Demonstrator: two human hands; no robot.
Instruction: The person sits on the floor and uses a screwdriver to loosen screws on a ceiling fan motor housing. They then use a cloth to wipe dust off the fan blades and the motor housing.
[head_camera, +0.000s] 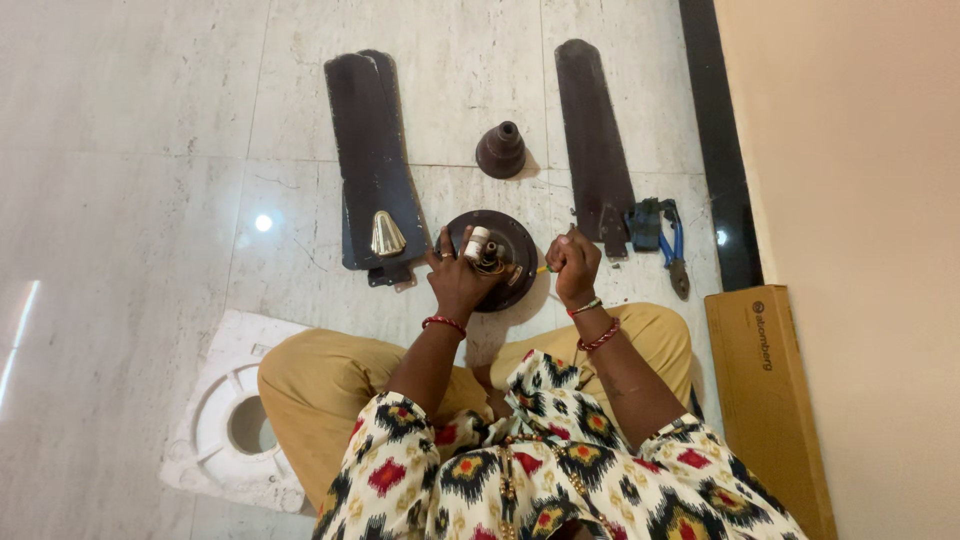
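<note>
I see the round dark fan motor (510, 262) lying on the pale tiled floor (130, 150) just in front of the crossed legs, and both hands are on it. My left hand (458, 280) rests on its near left rim, fingers (443, 243) spread wide over the housing, not closed around anything. My right hand (572, 266) is clenched on a thin tool with a yellowish handle (542, 269), its tip pointing in toward the motor's right edge; I cannot make out what kind of tool it is. A small white cylinder (477, 243) and some wiring sit on the motor's hub.

Around it: two stacked dark fan blades (368, 150) to the left, a brass-coloured cone (386, 234) lying on them, and a third blade (594, 140) to the right, so three blades as far as I can count, though the stacked pair overlaps and could hide more. One dark bell-shaped cover (501, 151) stands beyond the motor. Blue-handled pliers (672, 250) lie beside the right blade with a dark bundle (645, 222) I cannot identify. A white moulded foam tray (232, 425) sits by the left knee, partly hidden under it. A long brown cardboard box (765, 390) lies along the wall, cut off at the bottom.
</note>
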